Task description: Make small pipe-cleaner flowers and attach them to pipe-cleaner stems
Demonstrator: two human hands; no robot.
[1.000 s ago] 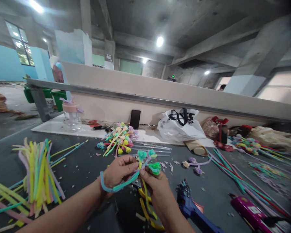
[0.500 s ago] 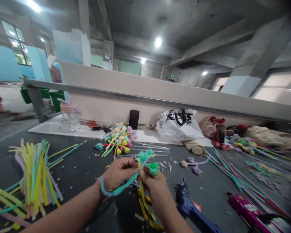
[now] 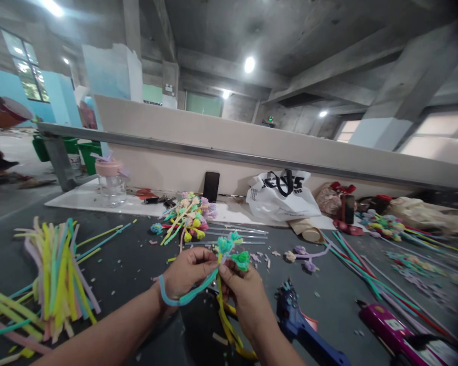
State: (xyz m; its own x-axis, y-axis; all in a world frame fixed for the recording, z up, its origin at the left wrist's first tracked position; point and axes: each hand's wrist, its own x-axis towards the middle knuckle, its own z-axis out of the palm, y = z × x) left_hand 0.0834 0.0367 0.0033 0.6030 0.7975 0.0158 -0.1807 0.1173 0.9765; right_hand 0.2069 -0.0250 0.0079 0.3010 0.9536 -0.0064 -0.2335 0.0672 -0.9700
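Note:
Between my hands is a pipe cleaner flower sprig [image 3: 225, 245] with fluffy green and teal heads. My left hand [image 3: 193, 272] pinches its stem from the left, just below the heads. My right hand [image 3: 242, 287] grips the same stem from the right, thumb across it. A teal-blue pipe cleaner [image 3: 193, 294] runs from the pinch point and curls back to my left wrist. Below my hands, yellow-handled scissors or pliers [image 3: 229, 330] lie partly hidden on the dark table. A blue glue gun [image 3: 299, 325] rests beside my right forearm.
Loose pipe cleaners [image 3: 57, 274] are heaped at left. Finished flowers [image 3: 189, 218] lie behind my hands, near a phone [image 3: 211, 186], a clear jar [image 3: 112, 183] and a white bag [image 3: 282, 195]. At right are a purple tool [image 3: 391, 325] and long pipe cleaner stems [image 3: 370, 277].
My hands and the sprig have barely moved; the fingers shift slightly at the stem. At far left in the background, a reddish container and a dark leg have come into view.

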